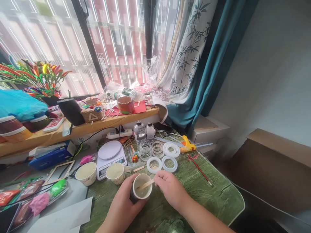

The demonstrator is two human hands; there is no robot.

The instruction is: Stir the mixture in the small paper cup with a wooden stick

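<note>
My left hand point(128, 197) is wrapped round a paper cup point(142, 195) that holds a cloudy liquid, tipped a little toward me. Between the fingers of my right hand point(170, 187) is a flat wooden stick point(145, 184), its lower end inside the cup. Just beyond the cup lie white ring molds point(154, 165) and several clear rings point(145, 150). Two more paper cups, one nearer point(115, 173) and one farther left point(86, 173), stand beside a white kitchen scale point(110, 155). Another short wooden stick point(138, 169) lies on the table.
Two clear bottles point(140, 132) stand at the back near a power strip point(119, 133). A yellow glue gun point(188, 144) and a red paintbrush point(200, 171) lie to the right. Bagged colored clay point(40, 204) and white paper point(64, 216) are at left. A cluttered windowsill point(85, 129) runs behind.
</note>
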